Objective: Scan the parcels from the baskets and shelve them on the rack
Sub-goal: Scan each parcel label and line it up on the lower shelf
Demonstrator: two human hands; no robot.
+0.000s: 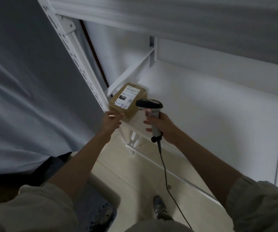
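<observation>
Item: small brown cardboard parcel (127, 101) with a white printed label bearing handwritten blue figures. Location: front left corner of a shelf of the white metal rack (201, 101), close against the perforated white upright post (78, 61), label facing up.

Status: this parcel appears shelved; whether it has been scanned cannot be told. No other parcel shows on this shelf, and no basket is clearly in view, so the remaining count is unknown.

Left hand (112, 120): fingers straight and relaxed, holding nothing, at the parcel's near edge, touching it or just short of it.

Right hand (161, 126): wrapped round the grip of a grey and black corded handheld barcode scanner (149, 104), whose head sits just right of the parcel, pointing toward its label.
</observation>
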